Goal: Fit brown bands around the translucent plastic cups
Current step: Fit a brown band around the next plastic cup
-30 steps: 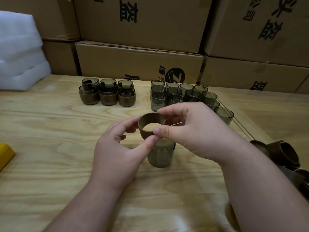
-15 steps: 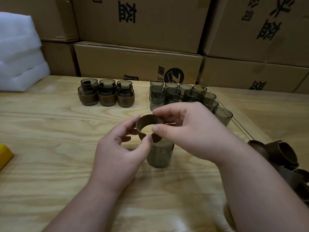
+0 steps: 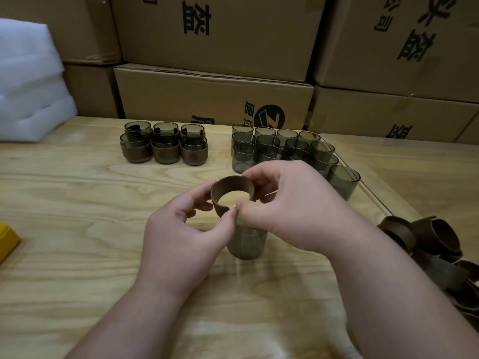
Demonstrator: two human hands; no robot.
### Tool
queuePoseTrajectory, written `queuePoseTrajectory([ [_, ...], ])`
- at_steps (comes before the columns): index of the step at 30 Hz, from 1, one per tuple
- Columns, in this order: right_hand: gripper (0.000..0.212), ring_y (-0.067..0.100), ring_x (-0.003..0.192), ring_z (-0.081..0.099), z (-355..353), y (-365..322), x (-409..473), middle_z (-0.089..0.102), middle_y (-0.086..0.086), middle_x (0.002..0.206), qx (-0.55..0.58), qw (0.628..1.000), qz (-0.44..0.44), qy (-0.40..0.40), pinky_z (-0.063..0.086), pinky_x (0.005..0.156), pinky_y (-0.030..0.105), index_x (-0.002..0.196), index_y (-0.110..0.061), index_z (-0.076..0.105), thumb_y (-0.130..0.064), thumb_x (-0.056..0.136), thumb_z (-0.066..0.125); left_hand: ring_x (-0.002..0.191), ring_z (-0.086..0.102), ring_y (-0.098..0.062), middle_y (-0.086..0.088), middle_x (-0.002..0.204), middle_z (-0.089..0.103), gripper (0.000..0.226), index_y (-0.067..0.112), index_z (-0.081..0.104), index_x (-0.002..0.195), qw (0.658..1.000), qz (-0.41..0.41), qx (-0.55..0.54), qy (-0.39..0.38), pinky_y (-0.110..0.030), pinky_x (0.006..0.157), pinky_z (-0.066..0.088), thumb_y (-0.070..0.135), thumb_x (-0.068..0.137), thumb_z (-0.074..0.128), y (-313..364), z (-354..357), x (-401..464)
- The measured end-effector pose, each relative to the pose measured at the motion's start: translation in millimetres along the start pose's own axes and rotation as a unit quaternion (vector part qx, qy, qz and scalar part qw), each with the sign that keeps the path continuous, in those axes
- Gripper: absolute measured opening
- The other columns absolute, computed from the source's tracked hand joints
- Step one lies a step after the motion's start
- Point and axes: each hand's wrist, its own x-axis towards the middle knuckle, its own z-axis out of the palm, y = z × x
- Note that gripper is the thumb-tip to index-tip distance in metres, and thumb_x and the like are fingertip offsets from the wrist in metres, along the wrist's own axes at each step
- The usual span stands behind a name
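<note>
Stacked cardboard boxes [image 3: 212, 97] with black print wall off the back of your pale wooden table [image 3: 77, 229]. You've got a curled brown band [image 3: 228, 189] pinched from both sides: your left hand [image 3: 181, 239] has thumb and fingers on its left edge, your right hand [image 3: 293, 206] pinches the right end. It sits just above a smoky translucent plastic cup [image 3: 246, 244] standing on the table. Behind that, banded cups [image 3: 164, 146] sit left, bare cups [image 3: 285, 149] right, and loose brown bands [image 3: 427, 242] pile up at the right edge.

Matt brown band [image 3: 228, 186], glossy transl. cup [image 3: 246, 242]
</note>
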Motion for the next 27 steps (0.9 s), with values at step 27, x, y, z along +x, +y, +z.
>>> queuePoseTrajectory([
  [27,0.056,0.003,0.089,0.074,-14,7,-5,0.073,-0.023,0.111,-0.031,0.994,0.084,-0.055,0.062,0.086,0.038,0.119,-0.037,0.068,-0.031,0.063,0.064,0.087,0.066,0.014,0.038,0.086,0.071,0.038,0.058,0.067,0.087,0.995,-0.004,0.028,-0.093,0.004,0.075,0.039,0.030,0.063,0.073,11,1,-4],
])
